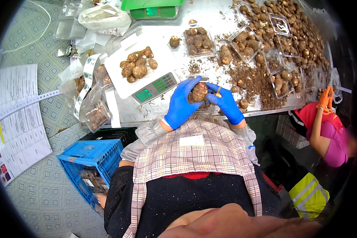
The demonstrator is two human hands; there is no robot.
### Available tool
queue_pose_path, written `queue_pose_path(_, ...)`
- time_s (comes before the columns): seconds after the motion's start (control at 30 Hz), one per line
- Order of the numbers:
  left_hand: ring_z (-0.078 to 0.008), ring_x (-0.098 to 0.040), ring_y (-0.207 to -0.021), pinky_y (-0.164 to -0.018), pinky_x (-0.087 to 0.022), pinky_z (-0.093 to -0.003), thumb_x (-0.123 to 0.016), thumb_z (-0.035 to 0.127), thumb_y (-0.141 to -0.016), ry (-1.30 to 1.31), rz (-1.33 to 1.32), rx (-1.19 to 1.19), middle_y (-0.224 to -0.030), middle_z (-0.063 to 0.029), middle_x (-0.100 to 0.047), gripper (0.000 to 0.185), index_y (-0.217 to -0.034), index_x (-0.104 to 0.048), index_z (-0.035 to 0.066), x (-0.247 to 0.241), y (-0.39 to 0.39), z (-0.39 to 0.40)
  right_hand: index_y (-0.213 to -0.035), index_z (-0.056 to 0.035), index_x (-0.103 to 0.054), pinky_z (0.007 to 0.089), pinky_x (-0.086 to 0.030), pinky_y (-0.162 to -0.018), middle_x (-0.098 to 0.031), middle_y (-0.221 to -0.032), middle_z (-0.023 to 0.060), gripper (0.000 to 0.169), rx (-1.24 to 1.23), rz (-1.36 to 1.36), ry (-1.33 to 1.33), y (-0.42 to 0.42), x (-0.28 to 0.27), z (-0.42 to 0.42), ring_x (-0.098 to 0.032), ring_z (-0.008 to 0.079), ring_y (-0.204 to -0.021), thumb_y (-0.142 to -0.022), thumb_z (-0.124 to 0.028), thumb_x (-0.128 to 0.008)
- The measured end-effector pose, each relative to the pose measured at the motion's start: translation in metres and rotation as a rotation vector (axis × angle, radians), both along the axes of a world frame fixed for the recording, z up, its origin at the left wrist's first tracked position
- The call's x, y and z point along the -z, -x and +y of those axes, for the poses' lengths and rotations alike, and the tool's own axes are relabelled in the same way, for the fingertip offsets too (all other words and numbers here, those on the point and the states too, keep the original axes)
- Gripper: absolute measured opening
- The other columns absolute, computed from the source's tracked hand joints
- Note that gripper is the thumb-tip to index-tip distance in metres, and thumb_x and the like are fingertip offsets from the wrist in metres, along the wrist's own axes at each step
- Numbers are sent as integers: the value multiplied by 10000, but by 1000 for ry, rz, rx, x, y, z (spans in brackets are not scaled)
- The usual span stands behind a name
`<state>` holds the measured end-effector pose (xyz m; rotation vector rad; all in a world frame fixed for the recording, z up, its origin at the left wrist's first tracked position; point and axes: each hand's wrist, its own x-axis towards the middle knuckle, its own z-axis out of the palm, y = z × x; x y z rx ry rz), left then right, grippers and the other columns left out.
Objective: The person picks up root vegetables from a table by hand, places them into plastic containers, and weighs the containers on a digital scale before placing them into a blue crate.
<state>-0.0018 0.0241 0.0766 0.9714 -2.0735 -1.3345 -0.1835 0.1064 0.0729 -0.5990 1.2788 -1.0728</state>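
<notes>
Both hands wear blue gloves at the near edge of the metal table. My left hand (pixel 181 102) is closed around a large brown taro corm (pixel 199 91). Beside it, my right hand (pixel 224 102) has thumb and forefinger bent around a small pale-ended piece (pixel 218 95) with a yellowish loop or stem. Below the hands lies a partly hidden plastic tray with more taro. To the left, several taro corms (pixel 139 71) rest on a white digital scale (pixel 170 86) with a lit display. Beyond my hands stands a clear plastic tray filled with taro (pixel 200 41).
A taro heap (pixel 309 44), filled clear trays (pixel 247 46) and loose soil (pixel 255 83) cover the right side. A label strip (pixel 87 80) and packed tray (pixel 97 116) lie left, above a blue crate (pixel 89 151). A co-worker in orange gloves (pixel 325 96) is at right.
</notes>
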Motion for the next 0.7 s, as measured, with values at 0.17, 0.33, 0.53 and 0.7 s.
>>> queue_pose_path(0.17, -304, -557, -1214, -1035, -464, -383, -832, 108, -672, 23, -60, 26, -1325, -142, -533, 751, -1368, -550, 106, -4, 2, 3, -1343, 53, -554, 251, -510, -851, -680, -1129, 83, 484, -31, 75, -56, -5, 3, -2, -617, 107, -985, -939, -190, -662)
queue_pose_path(0.33, -290, -564, -1205, -1024, -472, -380, -856, 145, -668, -1, -48, 46, -1307, -136, -558, 761, -1366, -557, 112, -3, 1, 0, -1264, 50, -619, 249, -510, -821, -695, -1061, 63, 406, 55, -7, -13, -9, 5, 2, -625, 99, -931, -979, -238, -598)
queue_pose_path(0.53, -253, -591, -1181, -1028, -469, -359, -858, 148, -691, -122, 49, 62, -1298, -115, -590, 744, -1367, -551, 93, -1, 4, 3, -1172, 46, -675, 244, -505, -812, -697, -1038, 56, 360, 155, -46, -33, -4, 21, 6, -629, 99, -916, -988, -247, -573)
queue_pose_path(0.7, -235, -585, -1191, -1029, -469, -351, -852, 122, -703, -193, 84, 48, -1315, -111, -585, 732, -1368, -546, 82, -2, 4, 4, -1192, 52, -663, 248, -509, -821, -694, -1047, 54, 349, 166, -17, -11, -5, 20, 6, -629, 99, -918, -982, -214, -578)
